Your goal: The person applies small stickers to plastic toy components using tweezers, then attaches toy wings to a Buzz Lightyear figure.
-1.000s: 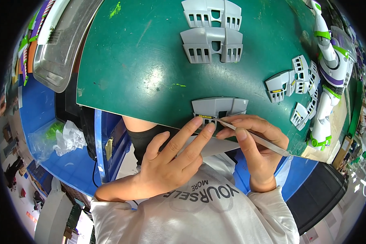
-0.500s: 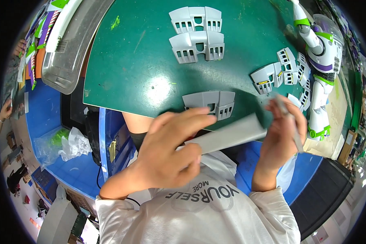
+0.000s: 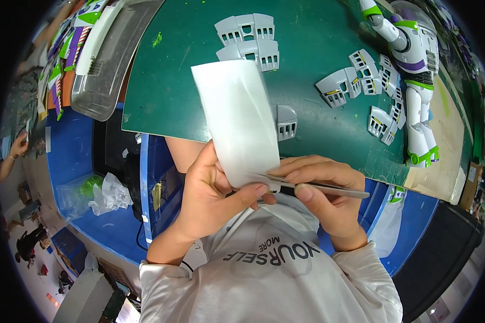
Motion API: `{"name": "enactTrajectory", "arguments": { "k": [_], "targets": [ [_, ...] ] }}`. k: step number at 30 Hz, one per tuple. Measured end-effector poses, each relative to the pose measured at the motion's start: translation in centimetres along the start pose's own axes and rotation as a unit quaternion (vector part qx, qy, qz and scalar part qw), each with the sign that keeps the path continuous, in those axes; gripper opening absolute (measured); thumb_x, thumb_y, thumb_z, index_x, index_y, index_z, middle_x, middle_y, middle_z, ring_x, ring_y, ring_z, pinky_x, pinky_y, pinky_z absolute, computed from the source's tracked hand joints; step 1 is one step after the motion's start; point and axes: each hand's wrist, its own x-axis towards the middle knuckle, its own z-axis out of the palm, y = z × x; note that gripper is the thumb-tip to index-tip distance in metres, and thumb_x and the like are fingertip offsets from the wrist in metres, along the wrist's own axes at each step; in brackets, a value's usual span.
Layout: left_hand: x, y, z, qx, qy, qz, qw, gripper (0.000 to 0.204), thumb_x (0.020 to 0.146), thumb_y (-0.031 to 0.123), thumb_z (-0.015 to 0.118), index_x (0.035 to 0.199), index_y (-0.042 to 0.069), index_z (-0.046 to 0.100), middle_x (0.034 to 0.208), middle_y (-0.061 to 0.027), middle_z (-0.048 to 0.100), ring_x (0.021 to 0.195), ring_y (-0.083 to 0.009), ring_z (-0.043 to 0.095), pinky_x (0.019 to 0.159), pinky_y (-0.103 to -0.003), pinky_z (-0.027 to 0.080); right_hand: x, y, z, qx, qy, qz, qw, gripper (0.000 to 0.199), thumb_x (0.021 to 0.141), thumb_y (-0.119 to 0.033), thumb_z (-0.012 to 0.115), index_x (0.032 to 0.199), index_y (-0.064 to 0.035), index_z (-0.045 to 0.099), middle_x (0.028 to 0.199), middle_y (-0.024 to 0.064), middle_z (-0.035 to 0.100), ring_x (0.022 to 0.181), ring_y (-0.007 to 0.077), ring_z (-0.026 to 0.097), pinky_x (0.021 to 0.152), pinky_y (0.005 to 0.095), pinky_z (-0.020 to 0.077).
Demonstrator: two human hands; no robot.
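Note:
My left hand (image 3: 210, 202) grips the lower end of a white glossy sheet (image 3: 237, 118), its thumb pressed near the bottom edge. The sheet stands up over the table edge and curls slightly. In my right hand (image 3: 328, 194) is a pair of metal tweezers (image 3: 339, 190), its tips at the sheet's lower right corner. A small dark label (image 3: 274, 189) shows at that corner; whether the tweezers pinch it cannot be made out. Just beyond the sheet lies a grey plastic part (image 3: 287, 123) with slots, partly hidden by the sheet.
Two grey slotted parts (image 3: 246, 28) lie at the far side of the green table (image 3: 172, 81). Several similar parts with small labels (image 3: 339, 86) cluster at the right, beside a white, green and purple toy figure (image 3: 417, 81). A clear plastic tray (image 3: 99, 86) sits at the left.
The white sheet has swung from low and sideways to upright in my left hand. My right hand has come left with the tweezers, their tips now at the sheet's corner.

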Motion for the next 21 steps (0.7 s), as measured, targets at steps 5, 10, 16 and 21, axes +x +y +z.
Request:
{"name": "enactTrajectory", "arguments": {
  "k": [5,10,16,21],
  "targets": [
    [-0.1,0.1,-0.1,-0.011,0.050,0.021,0.998,0.047,0.076,-0.009,0.054,0.117,-0.002,0.030,0.093,-0.0157,0.058,0.069,-0.0186,0.063,0.053,-0.023,0.051,-0.3,-0.9,-0.7,-0.247,-0.071,-0.163,0.953,0.031,0.060,0.004,0.066,0.090,-0.0001,0.062,0.092,0.0134,0.062,0.088,0.0285,0.060,0.075,0.0371,0.0457],
    [-0.4,0.1,0.3,-0.023,0.060,0.034,0.997,0.046,0.077,-0.008,0.054,0.116,-0.003,0.031,0.091,-0.0155,0.059,0.069,-0.0179,0.062,0.056,-0.024,0.052,-1.0,-0.8,-0.6,-0.250,-0.053,-0.157,0.954,0.032,0.059,0.003,0.067,0.091,-0.0009,0.062,0.092,0.0131,0.062,0.083,0.0260,0.060,0.071,0.0332,0.0463],
    [-0.6,-0.1,0.5,-0.019,0.053,0.049,0.997,0.046,0.077,-0.009,0.054,0.117,-0.004,0.031,0.092,-0.0156,0.059,0.071,-0.0182,0.062,0.059,-0.026,0.053,-1.2,-0.8,-0.7,-0.195,-0.054,-0.121,0.972,0.027,0.063,0.006,0.063,0.089,0.0009,0.063,0.091,0.0147,0.063,0.080,0.0258,0.061,0.069,0.0321,0.0471],
    [-0.4,0.0,1.3,-0.032,0.081,0.046,0.995,0.042,0.077,-0.008,0.053,0.115,-0.004,0.034,0.092,-0.0139,0.059,0.074,-0.0178,0.062,0.063,-0.028,0.054,-1.1,-0.4,-0.7,-0.168,-0.053,-0.129,0.976,0.026,0.064,0.009,0.060,0.089,0.0026,0.062,0.090,0.0167,0.063,0.077,0.0259,0.062,0.065,0.0308,0.0478]
  ]
}}
